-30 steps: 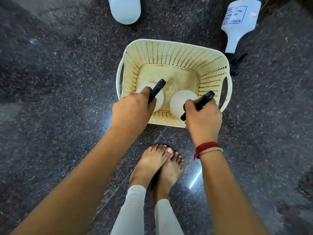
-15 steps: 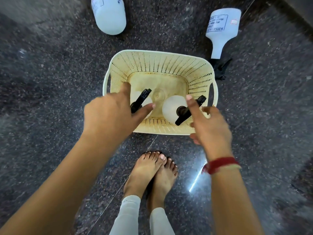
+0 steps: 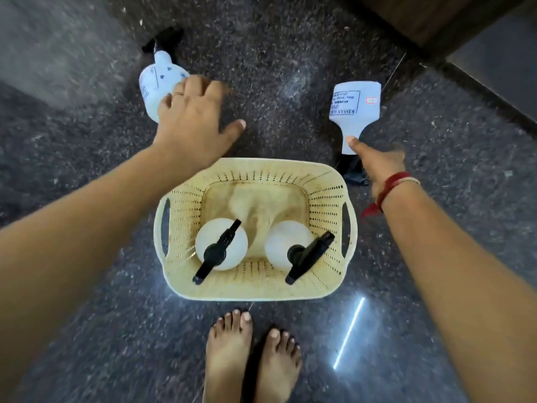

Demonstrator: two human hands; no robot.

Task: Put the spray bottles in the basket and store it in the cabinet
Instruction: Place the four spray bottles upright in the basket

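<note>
A cream perforated basket (image 3: 255,290) stands on the dark stone floor. Two white spray bottles with black trigger heads stand upright in it, one at the left (image 3: 222,247) and one at the right (image 3: 290,245). Two more white bottles lie on the floor beyond it: one at the far left (image 3: 158,77) and one at the far right (image 3: 354,109), its black head pointing toward the basket. My left hand (image 3: 194,120) hovers open over the left lying bottle. Beside the neck of the right lying bottle is my right hand (image 3: 376,164), open and holding nothing.
My bare feet (image 3: 252,359) stand just in front of the basket. A dark wooden cabinet base (image 3: 465,27) runs along the top right corner. A bright light reflection streaks the floor at right.
Both hands have let go of the two bottles in the basket and moved forward past it, left hand to the left lying bottle, right hand to the right one. The view has tilted forward.
</note>
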